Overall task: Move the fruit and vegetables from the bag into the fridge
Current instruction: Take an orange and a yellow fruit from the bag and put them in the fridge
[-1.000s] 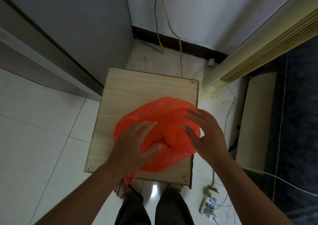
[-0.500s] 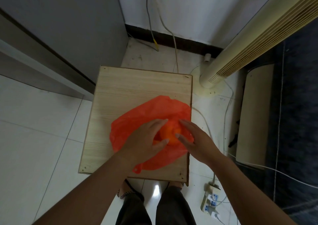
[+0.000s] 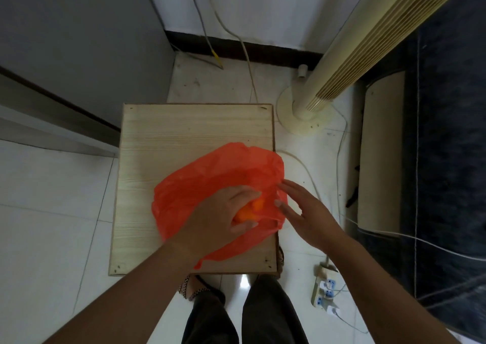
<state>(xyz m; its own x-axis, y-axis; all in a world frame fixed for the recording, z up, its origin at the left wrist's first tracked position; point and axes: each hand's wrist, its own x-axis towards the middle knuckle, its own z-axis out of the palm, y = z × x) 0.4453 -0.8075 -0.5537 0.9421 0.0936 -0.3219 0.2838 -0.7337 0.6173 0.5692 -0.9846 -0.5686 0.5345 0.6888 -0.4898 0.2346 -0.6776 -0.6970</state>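
Nearest the camera: dark trousers (image 3: 263, 314), a sandalled foot (image 3: 194, 289) and a power strip (image 3: 324, 293) on the white tile floor (image 3: 52, 225).

Left hand (image 3: 218, 220) is inside the bag's mouth, fingers (image 3: 247, 195) and thumb curled round an orange fruit (image 3: 246, 213). A second orange piece touches it on the far side, but it is too blurred to tell what it is.

Right hand (image 3: 307, 212) is just beside it, fingers spread and mostly straight, fingertips touching the right edge of the bag.

The red plastic bag (image 3: 210, 178) lies crumpled on the near right part of the wooden desk (image 3: 184, 133), one handle loop trailing toward the near edge.

Beyond the desk on the right is a cream tower fan (image 3: 342, 54) on a round base, with cables (image 3: 247, 62) running down the white wall. Far left is a grey cabinet face (image 3: 79, 41), probably the fridge, door closed.
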